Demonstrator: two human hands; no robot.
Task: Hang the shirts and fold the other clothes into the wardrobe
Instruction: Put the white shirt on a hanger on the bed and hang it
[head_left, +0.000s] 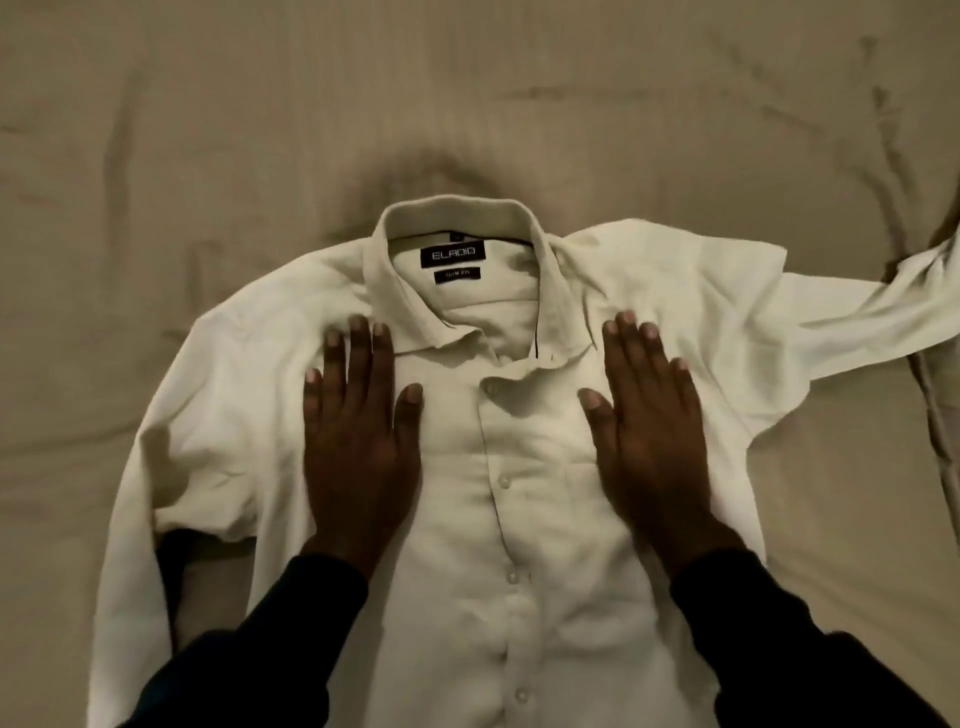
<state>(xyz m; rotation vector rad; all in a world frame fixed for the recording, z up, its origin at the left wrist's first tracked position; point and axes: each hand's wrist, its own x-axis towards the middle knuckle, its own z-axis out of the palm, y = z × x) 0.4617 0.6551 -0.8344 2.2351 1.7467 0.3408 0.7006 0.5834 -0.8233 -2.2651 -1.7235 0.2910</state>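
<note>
shirt (519, 467): white, buttoned, front up on bed sheet (208, 130)
left hand (358, 431): flat, fingers straight, pressing chest
right hand (649, 426): same, other side of placket

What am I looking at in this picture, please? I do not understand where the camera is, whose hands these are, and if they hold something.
There is no machine here. A person wears one camera on the head, and it looks forward and down, so you see that person's own two hands in dark sleeves. The single picture is taken from there.

On the surface, a wrinkled beige bedsheet, lies a white shirt, front side up and buttoned, with its collar pointing away from the person. A dark label shows inside the collar. One shirt sleeve stretches out to the right.

The left hand and the right hand both rest flat on the shirt's chest, one on each side of the buttons, fingers straight. Nothing is held; the palms only press on the cloth.
</note>
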